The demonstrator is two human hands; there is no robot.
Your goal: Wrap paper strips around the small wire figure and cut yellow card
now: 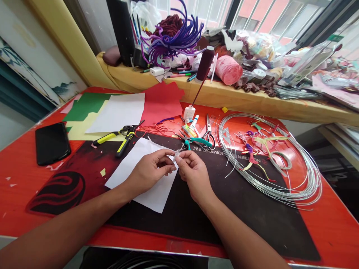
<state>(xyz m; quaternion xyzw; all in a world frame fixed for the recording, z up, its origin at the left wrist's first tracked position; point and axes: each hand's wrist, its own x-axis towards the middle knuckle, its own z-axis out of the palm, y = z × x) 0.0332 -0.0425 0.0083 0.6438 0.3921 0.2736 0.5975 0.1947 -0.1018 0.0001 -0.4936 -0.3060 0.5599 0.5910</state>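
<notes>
Mostly hidden, pale scrap (177,155), between left hand (149,169) and right hand (195,172)

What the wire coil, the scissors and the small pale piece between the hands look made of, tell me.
Wire coil: probably bare metal, shiny, from its silvery glints.
Scissors: apparently polished metal blades, which catch light; handle material unclear.
Small pale piece: perhaps paper or plastic, whitish; too small to settle.

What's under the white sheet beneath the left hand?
The dark mat shows around the white sheet, so it likely continues underneath; anything else the sheet covers can't be seen.
</notes>
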